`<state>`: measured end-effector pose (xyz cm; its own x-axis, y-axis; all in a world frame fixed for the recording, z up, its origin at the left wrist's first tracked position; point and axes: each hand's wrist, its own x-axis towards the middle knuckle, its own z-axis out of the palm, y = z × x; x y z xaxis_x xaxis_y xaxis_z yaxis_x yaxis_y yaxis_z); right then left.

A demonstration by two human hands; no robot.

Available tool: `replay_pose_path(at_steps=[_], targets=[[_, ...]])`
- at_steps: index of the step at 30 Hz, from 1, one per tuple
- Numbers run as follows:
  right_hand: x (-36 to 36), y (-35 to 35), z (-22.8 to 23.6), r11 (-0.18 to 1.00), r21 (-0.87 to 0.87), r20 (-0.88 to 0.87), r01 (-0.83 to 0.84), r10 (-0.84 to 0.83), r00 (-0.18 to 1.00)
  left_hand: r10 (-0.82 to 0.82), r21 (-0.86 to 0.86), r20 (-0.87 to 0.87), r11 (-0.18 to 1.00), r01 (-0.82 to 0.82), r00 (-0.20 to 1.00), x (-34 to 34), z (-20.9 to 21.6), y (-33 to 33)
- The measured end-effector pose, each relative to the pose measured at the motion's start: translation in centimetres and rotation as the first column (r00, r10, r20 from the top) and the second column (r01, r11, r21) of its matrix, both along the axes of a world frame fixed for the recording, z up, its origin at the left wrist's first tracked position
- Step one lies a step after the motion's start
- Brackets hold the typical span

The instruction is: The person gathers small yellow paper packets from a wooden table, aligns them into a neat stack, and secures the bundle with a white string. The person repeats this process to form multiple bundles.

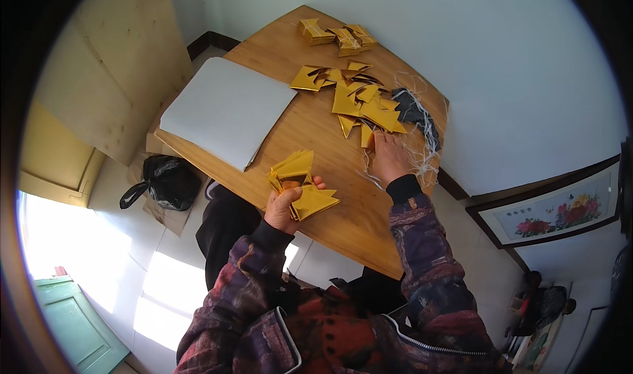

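Observation:
My left hand (285, 206) grips a fanned bunch of folded gold paper pieces (300, 183) just above the near part of the wooden table (330, 163). My right hand (390, 156) lies flat on the table with its fingers reaching a gold piece (366, 135) at the near edge of a loose pile of folded gold papers (359, 97). Farther away, near the table's far corner, sit three small stacks of folded gold paper (337, 36).
A big white sheet (227, 110) covers the table's left part. A dark bundle with pale strings (417, 120) lies right of the pile. A black plastic bag (165, 183) sits on the floor left. A framed flower picture (554, 209) leans at right.

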<state>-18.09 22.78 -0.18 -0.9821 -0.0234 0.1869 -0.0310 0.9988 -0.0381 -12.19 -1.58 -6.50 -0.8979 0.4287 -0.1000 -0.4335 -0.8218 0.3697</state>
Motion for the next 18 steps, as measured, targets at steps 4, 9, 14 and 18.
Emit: replay_pose_path(at_steps=[4,9,14,18], targets=[[-1.1,2.2,-1.3,0.999,0.012,0.039,-0.053,0.052,0.998,-0.01,-0.009,0.009,1.0,0.01,1.0,0.0,-0.7,-0.1],[-1.0,3.0,0.1,0.999,0.026,0.008,-0.028,0.027,1.0,0.007,-0.018,0.003,1.0,-0.007,1.0,-0.1,-0.9,0.1],[1.2,1.4,3.8,0.983,-0.083,-0.435,-0.162,0.111,0.894,0.041,-0.09,0.02,0.995,-0.039,0.999,-0.2,-0.6,0.4],[4.8,-2.3,5.3,0.741,-0.634,-0.268,-0.221,0.058,0.962,0.025,-0.069,-0.084,0.997,-0.031,0.996,0.0,-0.1,0.9]])
